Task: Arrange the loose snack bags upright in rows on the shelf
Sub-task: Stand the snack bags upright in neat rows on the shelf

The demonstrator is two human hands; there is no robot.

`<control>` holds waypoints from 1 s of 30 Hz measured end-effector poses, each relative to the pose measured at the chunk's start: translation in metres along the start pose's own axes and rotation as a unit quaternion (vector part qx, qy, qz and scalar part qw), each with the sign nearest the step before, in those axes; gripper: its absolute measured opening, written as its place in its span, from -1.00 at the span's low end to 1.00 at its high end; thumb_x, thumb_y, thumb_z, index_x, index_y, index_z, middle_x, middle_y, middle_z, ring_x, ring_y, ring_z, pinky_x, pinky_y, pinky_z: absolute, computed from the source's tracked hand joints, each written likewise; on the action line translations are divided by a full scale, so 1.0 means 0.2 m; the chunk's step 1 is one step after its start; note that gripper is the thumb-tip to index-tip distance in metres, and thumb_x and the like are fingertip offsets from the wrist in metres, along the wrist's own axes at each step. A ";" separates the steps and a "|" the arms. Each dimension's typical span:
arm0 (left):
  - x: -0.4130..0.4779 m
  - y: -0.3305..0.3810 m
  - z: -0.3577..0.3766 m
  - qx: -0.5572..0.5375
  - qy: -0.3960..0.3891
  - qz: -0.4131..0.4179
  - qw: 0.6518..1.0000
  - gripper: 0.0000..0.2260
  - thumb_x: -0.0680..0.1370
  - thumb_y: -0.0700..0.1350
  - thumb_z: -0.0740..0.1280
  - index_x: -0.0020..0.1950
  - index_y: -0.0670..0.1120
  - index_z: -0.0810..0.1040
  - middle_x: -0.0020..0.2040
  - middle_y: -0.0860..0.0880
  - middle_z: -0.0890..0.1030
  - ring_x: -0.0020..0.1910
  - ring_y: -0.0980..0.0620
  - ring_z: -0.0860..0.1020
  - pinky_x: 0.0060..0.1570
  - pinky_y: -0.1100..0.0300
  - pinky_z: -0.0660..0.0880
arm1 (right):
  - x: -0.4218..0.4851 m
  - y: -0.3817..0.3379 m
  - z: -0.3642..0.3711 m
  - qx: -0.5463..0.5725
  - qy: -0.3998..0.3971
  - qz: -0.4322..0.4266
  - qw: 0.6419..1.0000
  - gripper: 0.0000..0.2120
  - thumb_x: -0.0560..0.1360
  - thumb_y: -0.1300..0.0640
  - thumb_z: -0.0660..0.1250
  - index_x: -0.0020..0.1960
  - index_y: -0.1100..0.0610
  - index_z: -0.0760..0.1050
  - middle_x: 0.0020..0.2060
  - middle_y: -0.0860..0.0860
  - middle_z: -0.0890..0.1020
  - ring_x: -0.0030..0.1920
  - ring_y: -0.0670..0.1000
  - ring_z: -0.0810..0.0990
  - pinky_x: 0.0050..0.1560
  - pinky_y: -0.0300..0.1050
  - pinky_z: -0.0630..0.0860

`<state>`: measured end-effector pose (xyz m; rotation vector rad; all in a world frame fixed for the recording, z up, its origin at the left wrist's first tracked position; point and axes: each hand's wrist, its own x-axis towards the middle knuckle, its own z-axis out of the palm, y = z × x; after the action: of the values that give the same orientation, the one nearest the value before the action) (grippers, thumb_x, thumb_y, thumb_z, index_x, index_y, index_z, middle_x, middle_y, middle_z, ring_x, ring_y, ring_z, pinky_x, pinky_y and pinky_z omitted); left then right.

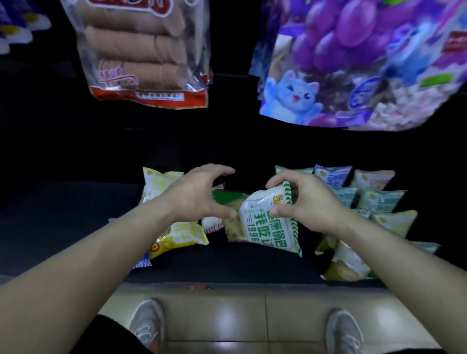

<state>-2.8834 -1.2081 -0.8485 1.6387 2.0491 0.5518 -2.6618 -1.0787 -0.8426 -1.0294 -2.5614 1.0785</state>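
Note:
My right hand (310, 200) grips a white-and-green snack bag (269, 222) by its upper right side, holding it tilted above the dark shelf (64, 223). Just left of that bag, my left hand (202, 194) hovers with curved fingers spread and nothing in it. Under it lie loose bags: a yellow bag (181, 234), another yellow-and-white bag (157, 184) behind, and a green bag (227, 198) partly hidden. At the right, several green, blue and pink bags (370, 195) stand upright in rows.
Two large bags hang above: a clear red-edged bag of brown wafers (144, 47) and a purple grape bag with a blue cat (366, 62). More loose bags (349, 262) lie at the shelf's right front. The tiled floor (242, 319) and my shoes are below.

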 end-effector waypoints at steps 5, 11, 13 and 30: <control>0.02 0.26 0.17 -0.034 -0.125 0.045 0.991 -0.18 0.25 0.16 0.62 0.44 0.13 0.36 0.23 0.20 0.55 0.21 0.23 0.51 0.18 0.30 0.42 | -0.20 0.03 -0.07 0.009 0.005 -0.041 0.999 -0.62 0.35 0.11 0.62 0.03 -0.17 0.54 -0.09 -0.16 0.65 -0.12 -0.17 0.63 -0.12 -0.13 0.56; 0.07 0.34 0.25 -0.051 -0.093 0.047 0.993 -0.52 0.26 0.14 0.62 0.10 0.12 0.56 -0.12 0.12 0.67 -0.19 0.22 0.63 -0.15 0.14 0.60 | -0.23 0.08 -0.10 0.042 0.033 -0.064 0.997 -0.54 0.36 0.14 0.61 0.15 -0.12 0.52 -0.01 -0.19 0.64 0.00 -0.22 0.62 0.08 -0.13 0.60; 0.09 0.34 0.25 -0.081 -0.069 0.030 0.994 -0.57 0.26 0.13 0.62 0.05 0.12 0.59 -0.14 0.11 0.69 -0.21 0.22 0.65 -0.17 0.12 0.61 | -0.23 0.11 -0.12 0.039 0.050 -0.063 0.996 -0.46 0.35 0.04 0.61 0.25 -0.13 0.46 0.05 -0.24 0.59 0.06 -0.23 0.59 0.12 -0.14 0.57; 0.19 0.36 0.25 -0.298 0.021 0.018 0.954 -0.59 0.35 -0.18 0.60 0.15 -0.08 0.59 0.05 -0.05 0.69 -0.03 0.04 0.67 -0.07 0.25 0.58 | -0.16 0.32 -0.22 -0.109 -0.004 0.027 0.994 -0.29 0.34 -0.09 0.59 0.43 -0.12 0.40 0.41 0.01 0.48 0.40 0.07 0.45 0.35 0.10 0.45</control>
<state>-2.8048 -1.1554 -0.8528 1.3032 1.6489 1.0978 -2.5866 -1.0435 -0.8510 -1.1526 -2.7197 0.8289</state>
